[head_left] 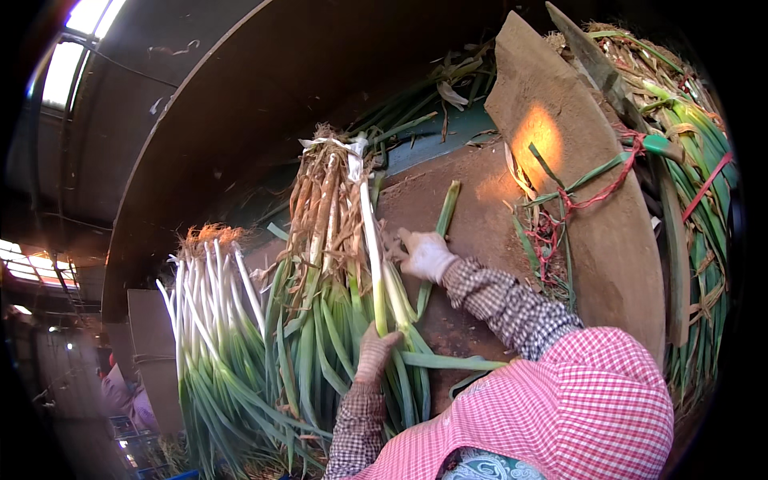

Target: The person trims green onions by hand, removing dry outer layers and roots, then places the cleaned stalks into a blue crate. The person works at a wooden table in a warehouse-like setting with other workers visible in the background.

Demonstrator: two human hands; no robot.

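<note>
My left hand (376, 352), in a tan glove, grips a long green onion (372, 240) where its white stalk turns green. My right hand (428, 256), in a pale glove, is beside that stalk with its fingers bent against brownish dry skin; what they pinch is unclear. Under and left of my hands lies a heap of unpeeled green onions (320, 208), with brown papery skins and roots pointing away from me. Further left, peeled green onions (212, 280) lie in a row, white ends and roots at the far side.
A loose green leaf piece (450, 210) lies on the brown work surface (472, 320), right of my hands. A worn board (552, 104) stands to the right, with red twine (560, 220) beside it. Beyond it are bundled green onions (704, 208). A high curved wall (184, 152) rises behind.
</note>
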